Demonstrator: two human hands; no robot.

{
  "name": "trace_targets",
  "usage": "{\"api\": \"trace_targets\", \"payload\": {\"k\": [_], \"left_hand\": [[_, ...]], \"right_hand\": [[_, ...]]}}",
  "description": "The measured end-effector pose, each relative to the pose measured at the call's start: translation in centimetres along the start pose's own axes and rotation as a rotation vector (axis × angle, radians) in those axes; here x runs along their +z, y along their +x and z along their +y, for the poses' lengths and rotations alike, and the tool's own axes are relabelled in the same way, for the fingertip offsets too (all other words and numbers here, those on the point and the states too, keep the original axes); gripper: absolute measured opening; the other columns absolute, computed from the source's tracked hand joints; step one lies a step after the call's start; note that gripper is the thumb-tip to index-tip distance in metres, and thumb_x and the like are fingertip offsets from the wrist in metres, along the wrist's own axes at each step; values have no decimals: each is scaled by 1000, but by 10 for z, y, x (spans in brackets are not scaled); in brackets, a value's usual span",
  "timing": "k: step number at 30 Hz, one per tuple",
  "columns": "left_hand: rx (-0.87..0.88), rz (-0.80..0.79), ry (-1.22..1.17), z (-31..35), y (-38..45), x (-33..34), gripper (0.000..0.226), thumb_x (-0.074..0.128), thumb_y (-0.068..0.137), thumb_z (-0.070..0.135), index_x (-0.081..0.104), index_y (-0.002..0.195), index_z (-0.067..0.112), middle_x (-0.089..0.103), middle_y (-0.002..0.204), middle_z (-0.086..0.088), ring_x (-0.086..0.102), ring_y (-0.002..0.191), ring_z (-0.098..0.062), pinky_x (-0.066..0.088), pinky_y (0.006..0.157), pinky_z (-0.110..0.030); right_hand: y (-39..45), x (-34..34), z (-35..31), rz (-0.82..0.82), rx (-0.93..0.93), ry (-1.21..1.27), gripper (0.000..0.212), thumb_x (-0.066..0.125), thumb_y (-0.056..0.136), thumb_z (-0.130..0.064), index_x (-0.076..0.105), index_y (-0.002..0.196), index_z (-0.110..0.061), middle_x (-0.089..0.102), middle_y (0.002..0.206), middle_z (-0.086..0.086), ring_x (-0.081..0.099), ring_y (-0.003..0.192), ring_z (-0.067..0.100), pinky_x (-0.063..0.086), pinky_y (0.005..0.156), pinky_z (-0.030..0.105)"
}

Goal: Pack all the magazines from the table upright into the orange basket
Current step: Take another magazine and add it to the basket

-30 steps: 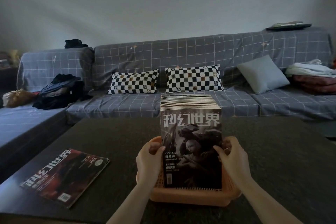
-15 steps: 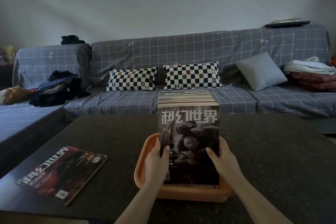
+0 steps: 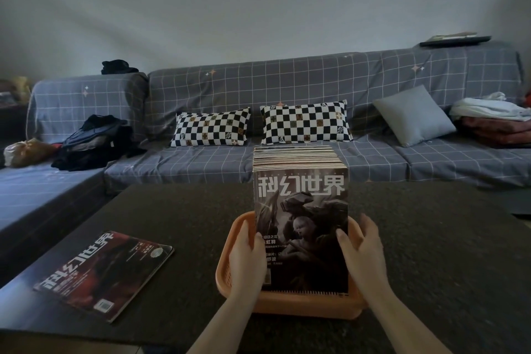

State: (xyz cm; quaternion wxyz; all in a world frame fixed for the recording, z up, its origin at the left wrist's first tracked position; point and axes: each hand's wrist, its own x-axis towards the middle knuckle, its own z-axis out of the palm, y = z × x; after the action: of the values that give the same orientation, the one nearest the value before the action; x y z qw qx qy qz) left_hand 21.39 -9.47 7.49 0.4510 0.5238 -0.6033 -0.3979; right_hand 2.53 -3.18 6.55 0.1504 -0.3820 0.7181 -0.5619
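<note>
Magazine (image 3: 105,274) lies flat on the table (image 3: 431,238), lower left. Left hand (image 3: 247,259), fingers straight and together, presses the upright stack (image 3: 301,204) in the basket (image 3: 301,302), lower centre; right hand (image 3: 362,251) presses its other side, fingers slightly spread.

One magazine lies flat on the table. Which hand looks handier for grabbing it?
Left. The loose magazine lies on the left hand's side; the right hand would have to cross the upright stack in the basket.
</note>
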Motion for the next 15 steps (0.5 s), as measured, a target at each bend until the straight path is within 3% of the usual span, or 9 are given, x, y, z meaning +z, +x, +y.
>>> {"api": "trace_targets", "payload": {"k": [2,4,7,10,12,15], "left_hand": [[6,18,-10,-2,-2,-4,37,45,99,17,50,136,23,71,97,6,70,75,-9,57,64,-29],[13,38,5,-3,-5,-8,45,48,98,18,43,143,24,63,123,11,64,95,6,53,77,-21],[11,56,18,-2,-9,-12,47,50,97,18,43,143,23,54,138,8,52,124,-7,45,103,-32],[6,65,-28,0,-10,-19,42,50,97,17,46,139,22,56,133,7,54,121,-9,46,104,-38],[4,80,-43,0,-10,-27,38,51,97,16,50,134,22,59,127,8,56,116,-7,50,100,-39],[26,96,-45,-3,-8,-44,26,54,96,18,58,119,27,61,119,9,59,105,-2,54,87,-29]], "right_hand": [[-7,0,-1,95,-88,-43,58,66,85,-25,40,134,-10,41,136,8,32,128,20,35,100,38],[-14,3,-2,94,-152,-69,46,67,84,-22,47,124,-10,43,126,6,32,116,11,34,91,30],[-21,9,-6,55,-218,-110,30,67,84,-23,55,110,-14,46,115,-2,40,103,6,37,83,22],[-29,14,-17,-21,-297,-77,19,66,85,-23,57,101,-21,55,100,-10,55,86,4,45,68,14],[-35,20,-27,-137,-308,-12,15,64,86,-26,55,98,-29,60,91,-12,59,83,-1,47,66,13],[-43,36,-43,-303,-296,40,14,61,87,-31,51,95,-39,63,85,-12,58,83,-9,46,66,9]]}}
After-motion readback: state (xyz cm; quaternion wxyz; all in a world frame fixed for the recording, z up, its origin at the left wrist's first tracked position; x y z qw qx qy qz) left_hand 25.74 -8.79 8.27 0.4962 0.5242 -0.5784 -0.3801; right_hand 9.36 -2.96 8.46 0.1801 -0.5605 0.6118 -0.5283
